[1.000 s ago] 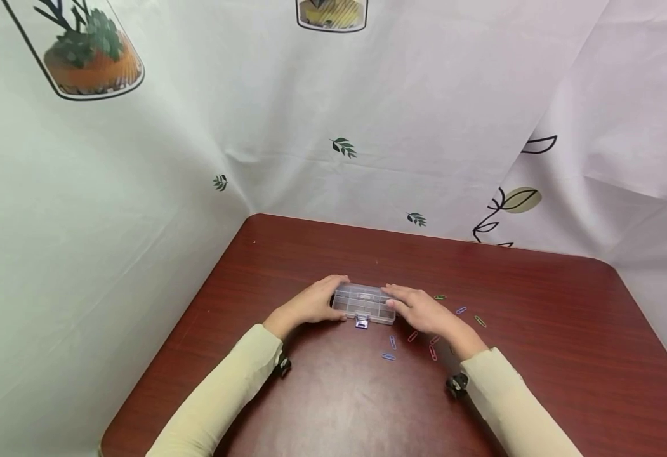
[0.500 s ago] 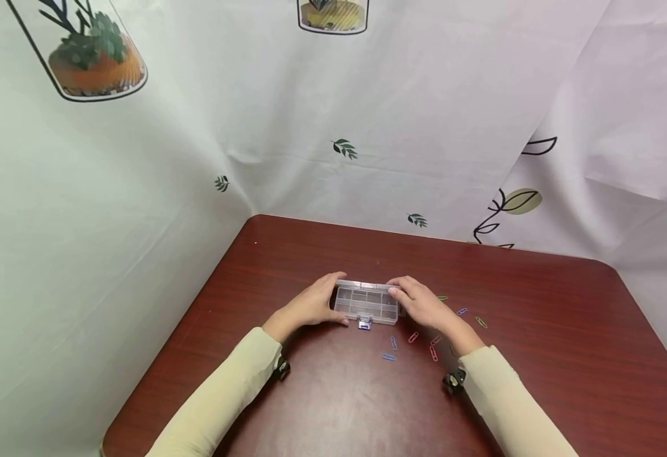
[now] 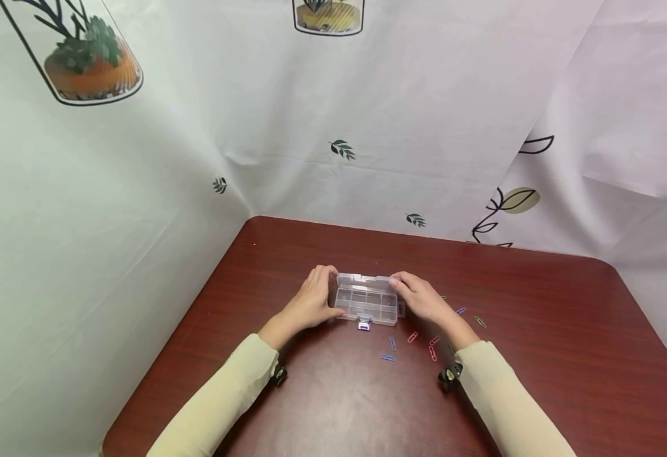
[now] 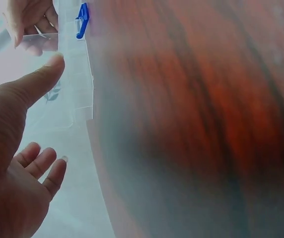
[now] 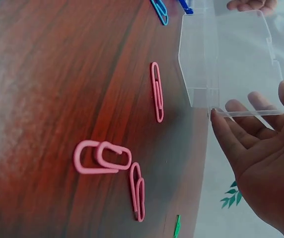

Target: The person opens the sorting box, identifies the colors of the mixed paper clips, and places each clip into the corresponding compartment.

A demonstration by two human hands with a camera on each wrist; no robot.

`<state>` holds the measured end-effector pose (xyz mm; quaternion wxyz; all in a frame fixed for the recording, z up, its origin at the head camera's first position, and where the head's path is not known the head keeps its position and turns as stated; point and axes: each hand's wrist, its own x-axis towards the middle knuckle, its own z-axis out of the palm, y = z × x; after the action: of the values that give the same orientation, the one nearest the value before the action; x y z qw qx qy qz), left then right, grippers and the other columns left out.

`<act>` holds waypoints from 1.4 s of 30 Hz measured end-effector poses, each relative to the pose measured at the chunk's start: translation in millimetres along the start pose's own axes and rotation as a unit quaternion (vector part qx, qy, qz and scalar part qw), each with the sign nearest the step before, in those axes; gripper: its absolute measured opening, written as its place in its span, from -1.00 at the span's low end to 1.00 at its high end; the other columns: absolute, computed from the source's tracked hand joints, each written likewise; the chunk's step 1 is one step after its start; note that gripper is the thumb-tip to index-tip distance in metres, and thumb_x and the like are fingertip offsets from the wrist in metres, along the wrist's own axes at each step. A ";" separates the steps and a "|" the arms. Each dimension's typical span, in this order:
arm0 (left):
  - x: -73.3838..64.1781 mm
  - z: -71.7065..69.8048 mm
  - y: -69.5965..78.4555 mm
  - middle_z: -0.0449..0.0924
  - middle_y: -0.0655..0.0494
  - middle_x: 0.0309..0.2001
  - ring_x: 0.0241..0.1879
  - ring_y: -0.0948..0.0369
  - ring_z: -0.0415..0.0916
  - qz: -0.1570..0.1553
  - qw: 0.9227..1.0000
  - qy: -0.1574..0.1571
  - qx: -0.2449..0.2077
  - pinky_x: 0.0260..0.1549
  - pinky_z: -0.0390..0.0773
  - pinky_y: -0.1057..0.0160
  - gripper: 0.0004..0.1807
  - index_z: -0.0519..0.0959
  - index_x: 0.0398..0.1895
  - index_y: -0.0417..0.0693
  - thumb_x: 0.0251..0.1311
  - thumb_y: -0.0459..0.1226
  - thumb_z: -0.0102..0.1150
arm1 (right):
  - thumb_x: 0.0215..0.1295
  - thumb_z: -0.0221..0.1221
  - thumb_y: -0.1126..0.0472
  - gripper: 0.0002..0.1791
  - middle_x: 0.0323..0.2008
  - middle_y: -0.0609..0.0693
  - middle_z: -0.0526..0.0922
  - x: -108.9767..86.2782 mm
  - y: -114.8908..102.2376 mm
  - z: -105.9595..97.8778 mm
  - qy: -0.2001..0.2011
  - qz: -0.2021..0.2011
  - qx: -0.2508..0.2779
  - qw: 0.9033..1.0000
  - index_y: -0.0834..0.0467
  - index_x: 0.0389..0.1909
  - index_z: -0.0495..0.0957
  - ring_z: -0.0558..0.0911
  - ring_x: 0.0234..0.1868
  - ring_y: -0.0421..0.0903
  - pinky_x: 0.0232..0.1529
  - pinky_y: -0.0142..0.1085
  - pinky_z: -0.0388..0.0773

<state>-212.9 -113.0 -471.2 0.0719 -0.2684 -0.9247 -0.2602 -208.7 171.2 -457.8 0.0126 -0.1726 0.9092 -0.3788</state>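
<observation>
A clear plastic compartment box (image 3: pixel 365 309) lies on the table, its divided base facing up and a blue latch (image 3: pixel 363 325) at the front. Its clear lid (image 3: pixel 362 282) stands raised along the back edge. My left hand (image 3: pixel 307 303) spans the left end, thumb at the front corner and fingers by the lid's left corner. At the other end my right hand (image 3: pixel 422 303) pinches the lid's right edge; in the right wrist view the fingers show through the clear plastic. The compartments I can see look empty.
Blue paper clips (image 3: pixel 393 343) and pink paper clips (image 5: pixel 157 92) lie in front and to the right of the box. A green paper clip (image 3: pixel 480 322) lies farther right. Patterned white cloth (image 3: pixel 287 171) hangs behind the brown table (image 3: pixel 322 393).
The lid has swung up and back from lying nearly flat over the compartments. The right hand's fingers rose with it, and the left hand's fingers shifted slightly up and back.
</observation>
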 end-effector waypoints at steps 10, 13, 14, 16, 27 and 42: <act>0.2 -0.2 -1.9 0.45 0.04 0.00 0.01 0.07 0.36 0.067 0.997 -0.035 0.032 0.05 0.46 0.06 -0.32 0.48 0.05 -0.08 -0.05 0.00 0.60 | 0.65 -0.11 0.01 -0.60 -0.13 0.13 0.67 5.6 0.0 -1.2 -0.004 0.036 0.021 0.999 0.18 0.14 0.56 0.62 -0.11 0.04 0.02 0.02 0.55; 0.7 -0.9 -2.7 0.52 0.06 0.03 0.05 0.08 0.40 0.077 0.995 -0.053 0.038 0.08 0.47 0.04 -0.34 0.53 0.10 -0.09 0.02 0.05 0.53 | 0.65 -0.12 0.05 -0.60 -0.18 0.13 0.70 7.4 -0.2 -1.1 -0.007 0.032 0.043 0.999 0.20 0.16 0.56 0.67 -0.15 0.03 -0.01 -0.03 0.62; 0.7 -1.2 -2.9 0.53 0.06 0.05 0.06 0.08 0.41 0.078 0.995 -0.058 0.038 0.10 0.47 0.03 -0.34 0.54 0.12 -0.11 0.04 0.05 0.52 | 0.65 -0.12 0.05 -0.60 -0.18 0.14 0.71 8.0 -0.2 -0.8 -0.007 0.033 0.050 0.998 0.20 0.16 0.56 0.69 -0.16 0.04 -0.02 -0.04 0.64; 0.8 -1.9 -3.0 0.55 0.05 0.07 0.07 0.07 0.42 0.078 0.994 -0.068 0.036 0.12 0.47 0.03 -0.34 0.55 0.15 -0.13 0.07 0.04 0.49 | 0.65 -0.12 0.07 -0.60 -0.18 0.16 0.72 9.1 0.0 -0.2 -0.006 0.033 0.060 0.998 0.22 0.18 0.54 0.71 -0.18 0.06 -0.06 -0.06 0.67; 3.1 -0.9 -5.3 0.52 0.03 0.17 0.16 0.07 0.41 0.065 0.990 -0.109 0.067 0.22 0.42 0.03 -0.34 0.54 0.27 -0.13 0.21 0.05 0.39 | 0.57 0.03 0.24 -0.67 -0.21 0.10 0.72 12.4 1.8 4.1 0.052 0.046 0.011 0.998 0.20 0.26 0.46 0.68 -0.29 0.02 -0.16 -0.08 0.62; 6.6 -2.9 -3.1 0.52 0.05 0.18 0.24 0.09 0.43 0.057 0.987 -0.121 0.088 0.40 0.27 0.05 -0.33 0.54 0.22 -0.08 0.18 0.14 0.37 | 0.34 0.22 0.38 -0.57 -0.10 0.19 0.64 7.2 -3.5 2.1 0.090 0.043 -0.050 0.994 0.25 0.22 0.50 0.66 -0.09 0.10 0.01 0.03 0.59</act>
<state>-220.1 -113.6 -468.4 -0.0020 -0.3429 -0.9291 -0.1386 -214.1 165.1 -456.1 -0.0621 -0.0986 0.9311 -0.3457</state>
